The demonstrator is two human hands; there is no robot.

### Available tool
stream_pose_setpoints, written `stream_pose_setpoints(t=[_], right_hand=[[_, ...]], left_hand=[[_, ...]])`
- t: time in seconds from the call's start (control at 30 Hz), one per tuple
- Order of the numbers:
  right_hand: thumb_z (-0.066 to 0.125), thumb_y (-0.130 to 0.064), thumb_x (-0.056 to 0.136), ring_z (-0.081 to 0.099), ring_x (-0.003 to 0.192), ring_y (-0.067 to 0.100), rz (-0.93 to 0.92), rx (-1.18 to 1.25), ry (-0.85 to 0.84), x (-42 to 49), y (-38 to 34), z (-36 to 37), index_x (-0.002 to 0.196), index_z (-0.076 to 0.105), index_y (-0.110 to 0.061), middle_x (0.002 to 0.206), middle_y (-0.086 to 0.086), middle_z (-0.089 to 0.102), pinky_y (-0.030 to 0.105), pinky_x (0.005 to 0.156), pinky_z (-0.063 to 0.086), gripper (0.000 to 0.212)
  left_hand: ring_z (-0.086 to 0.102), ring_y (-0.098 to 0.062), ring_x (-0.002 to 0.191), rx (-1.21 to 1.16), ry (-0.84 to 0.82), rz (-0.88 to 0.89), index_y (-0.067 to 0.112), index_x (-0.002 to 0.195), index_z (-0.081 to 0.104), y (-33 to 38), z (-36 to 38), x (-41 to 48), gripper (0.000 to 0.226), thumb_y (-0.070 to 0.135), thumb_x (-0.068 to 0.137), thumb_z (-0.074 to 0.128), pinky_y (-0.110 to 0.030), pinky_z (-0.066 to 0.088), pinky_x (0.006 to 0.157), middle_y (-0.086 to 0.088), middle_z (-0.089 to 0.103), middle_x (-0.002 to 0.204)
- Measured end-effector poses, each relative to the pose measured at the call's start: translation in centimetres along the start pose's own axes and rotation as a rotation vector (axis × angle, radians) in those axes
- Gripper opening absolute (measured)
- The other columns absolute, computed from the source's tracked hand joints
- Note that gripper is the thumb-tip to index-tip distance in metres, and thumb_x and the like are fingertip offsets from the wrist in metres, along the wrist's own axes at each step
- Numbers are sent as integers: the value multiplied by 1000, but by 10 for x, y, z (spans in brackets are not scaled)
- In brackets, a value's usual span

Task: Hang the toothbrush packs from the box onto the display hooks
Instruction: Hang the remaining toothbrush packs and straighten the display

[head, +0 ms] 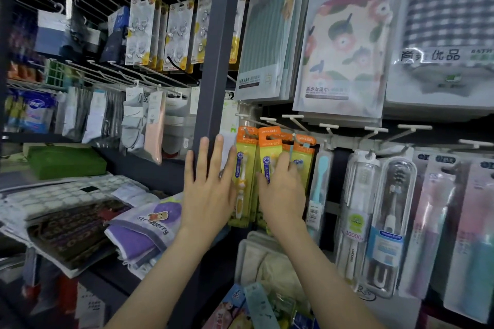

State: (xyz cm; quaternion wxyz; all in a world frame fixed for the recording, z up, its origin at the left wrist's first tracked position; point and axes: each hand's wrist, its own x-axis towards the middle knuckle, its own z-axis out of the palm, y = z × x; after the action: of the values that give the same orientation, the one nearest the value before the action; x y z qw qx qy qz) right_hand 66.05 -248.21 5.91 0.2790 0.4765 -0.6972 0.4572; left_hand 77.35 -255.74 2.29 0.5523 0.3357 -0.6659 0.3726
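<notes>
- Packs hang straight ahead of me on the far rack: the left pack, the middle pack and the right pack. All 3 are orange-topped and overlap at the headers, and each has its long axis vertical.
- My right hand is on the middle pack, fingers curled over its front and thumb at its left edge (a pinch, as far as I can read it). It sits low on the card, well below the hang slot.
- My left hand is spread flat with the fingers straight and pointing up. Its right edge touches the left pack and the rest lies against the dark upright post; it holds nothing.
- The display hooks jut toward me just above the orange headers. The slot at the top of the card must therefore meet a hook tip and slide away from me along it.
- I cannot tell whether the middle pack's slot is on its hook yet, because the headers hide that.
- The right hand is the nearer 1 for this pack, so I judge the left is best used steadying the neighbour.
- Loose packs lie low and near at the bottom edge, too blurred to read.
</notes>
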Motion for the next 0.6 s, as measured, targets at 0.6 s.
stream_pose_setpoints(t=[0.6], right_hand=[[48, -34, 97, 43, 115, 26, 115, 39, 84, -5, 1, 26, 119, 48, -4, 124, 13, 48, 36, 91, 42, 37]], left_hand=[[18, -37, 143, 21, 82, 30, 11, 138, 48, 9, -3, -3, 51, 23, 88, 46, -62, 4, 113, -19, 25, 154]])
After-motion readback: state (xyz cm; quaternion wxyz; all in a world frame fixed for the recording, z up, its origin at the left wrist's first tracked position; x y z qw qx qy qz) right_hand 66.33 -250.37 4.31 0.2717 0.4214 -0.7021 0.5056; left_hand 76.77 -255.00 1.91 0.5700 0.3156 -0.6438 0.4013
